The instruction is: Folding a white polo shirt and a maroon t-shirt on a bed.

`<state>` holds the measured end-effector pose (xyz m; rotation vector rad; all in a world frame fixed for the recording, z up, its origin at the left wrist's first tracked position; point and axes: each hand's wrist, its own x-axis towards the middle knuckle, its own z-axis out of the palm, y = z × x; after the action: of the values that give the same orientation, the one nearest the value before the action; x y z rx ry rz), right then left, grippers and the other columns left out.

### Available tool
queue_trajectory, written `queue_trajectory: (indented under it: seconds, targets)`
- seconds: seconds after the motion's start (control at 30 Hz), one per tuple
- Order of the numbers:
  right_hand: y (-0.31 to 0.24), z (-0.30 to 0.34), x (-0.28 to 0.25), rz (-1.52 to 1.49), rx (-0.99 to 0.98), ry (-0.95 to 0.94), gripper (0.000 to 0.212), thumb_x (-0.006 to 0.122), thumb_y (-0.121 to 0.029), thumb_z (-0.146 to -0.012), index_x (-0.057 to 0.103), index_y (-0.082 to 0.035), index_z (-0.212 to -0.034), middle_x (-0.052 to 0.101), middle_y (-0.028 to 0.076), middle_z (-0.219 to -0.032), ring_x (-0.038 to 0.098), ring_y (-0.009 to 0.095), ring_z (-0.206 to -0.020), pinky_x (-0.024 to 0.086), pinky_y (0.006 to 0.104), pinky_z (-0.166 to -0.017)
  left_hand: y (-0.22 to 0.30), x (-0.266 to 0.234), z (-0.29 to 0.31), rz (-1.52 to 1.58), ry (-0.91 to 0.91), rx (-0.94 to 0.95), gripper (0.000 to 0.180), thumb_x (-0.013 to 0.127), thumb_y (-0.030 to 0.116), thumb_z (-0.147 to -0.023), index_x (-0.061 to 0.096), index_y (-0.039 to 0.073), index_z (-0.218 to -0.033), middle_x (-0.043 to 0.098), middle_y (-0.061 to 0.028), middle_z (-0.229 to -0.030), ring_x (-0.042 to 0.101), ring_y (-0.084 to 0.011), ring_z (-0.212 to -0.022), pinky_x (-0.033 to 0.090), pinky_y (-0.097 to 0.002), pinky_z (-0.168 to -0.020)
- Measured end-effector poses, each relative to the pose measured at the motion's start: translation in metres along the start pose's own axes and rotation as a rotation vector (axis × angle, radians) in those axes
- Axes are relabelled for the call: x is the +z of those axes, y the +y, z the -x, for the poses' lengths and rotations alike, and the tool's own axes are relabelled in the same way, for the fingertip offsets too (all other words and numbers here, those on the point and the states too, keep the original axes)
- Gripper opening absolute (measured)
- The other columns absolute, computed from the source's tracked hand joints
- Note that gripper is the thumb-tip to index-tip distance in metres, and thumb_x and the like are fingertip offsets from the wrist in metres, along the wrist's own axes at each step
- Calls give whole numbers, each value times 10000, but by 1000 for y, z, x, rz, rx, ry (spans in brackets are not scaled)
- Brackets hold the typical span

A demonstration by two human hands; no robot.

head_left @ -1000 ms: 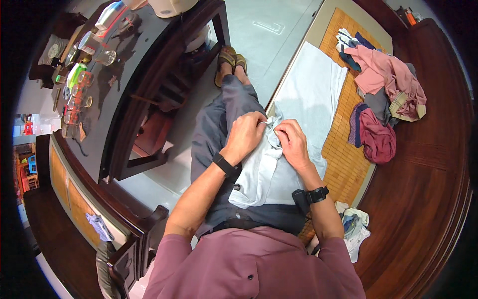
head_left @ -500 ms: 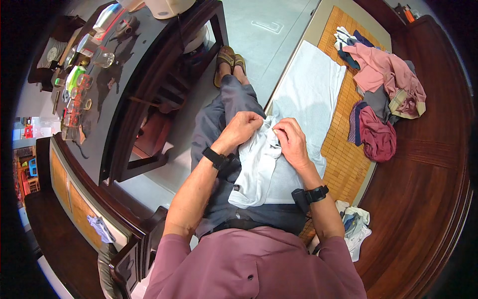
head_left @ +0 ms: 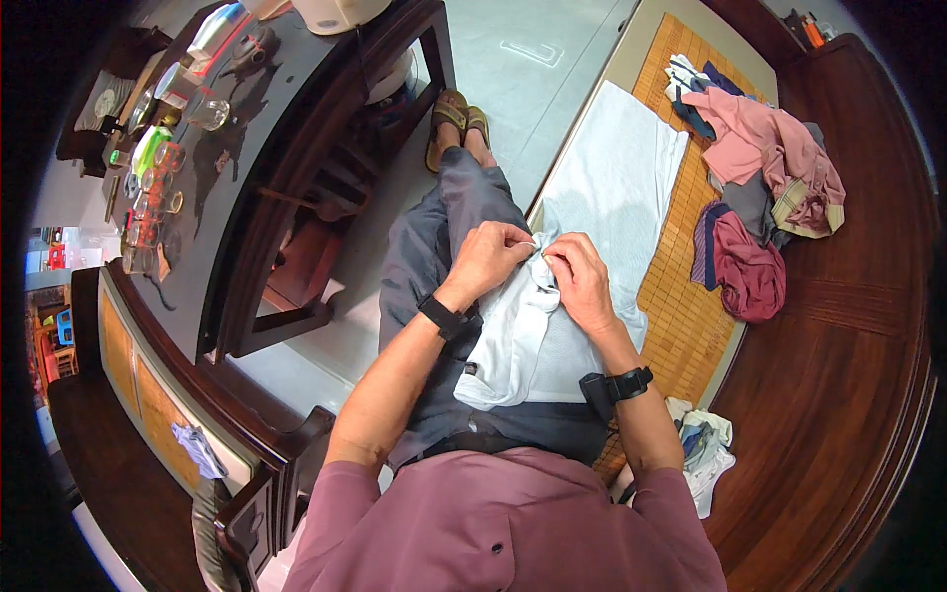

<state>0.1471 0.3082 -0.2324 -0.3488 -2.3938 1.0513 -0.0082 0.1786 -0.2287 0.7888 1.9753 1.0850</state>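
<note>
A thin white shirt [head_left: 506, 347] lies bunched over my lap, with a small dark tag or mark near its lower left corner. My left hand [head_left: 486, 259] pinches its far edge between thumb and fingertips. Close by on the right, my right hand [head_left: 582, 284] pinches the same bunched edge, and the fingertips of both hands almost meet. Beyond them, a pale, flat-spread part of white cloth [head_left: 614, 163] stretches over the bamboo mat [head_left: 681, 286]. I cannot tell whether it belongs to the same shirt.
Pink, grey and maroon clothes [head_left: 764, 148] lie heaped on the seat to the right. More light clothes [head_left: 705, 459] sit by my right elbow. On the left stands a dark table [head_left: 212, 187] with glass jars and cups. A wooden chair [head_left: 163, 395] holds a small lilac cloth.
My left hand has shifted slightly right, nearer my right hand, its fingertips still on the shirt's edge. My right hand has barely moved.
</note>
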Motion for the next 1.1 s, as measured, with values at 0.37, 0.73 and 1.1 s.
queue_trajectory:
  seconds: [0.37,0.73,1.1]
  targets:
    - [0,-1,-1,-11,-7,4,108,702,15,-905,658,-10,-1001,655,140,-1000,691,320,-892,566,400,-765,4,-11,-1,311,-127,-176,260,725,202,-965,771,-38,-1053,720,3,-888,605,-66,-760,477,-239,-667]
    - [-4,-3,-3,-32,27,25,97,700,19,-900,669,-2,-990,663,140,-1001,693,321,-888,564,397,-767,2,-8,0,393,-32,-176,208,804,110,-883,772,-38,-1025,734,-16,-896,624,-68,-792,501,-221,-710]
    - [-3,-5,-2,-36,22,17,98,708,17,-900,666,1,-987,664,145,-1003,686,321,-889,559,391,-777,3,-7,5,115,-19,-70,265,805,159,-874,772,-57,-1024,742,-42,-869,641,-85,-799,524,-267,-734]
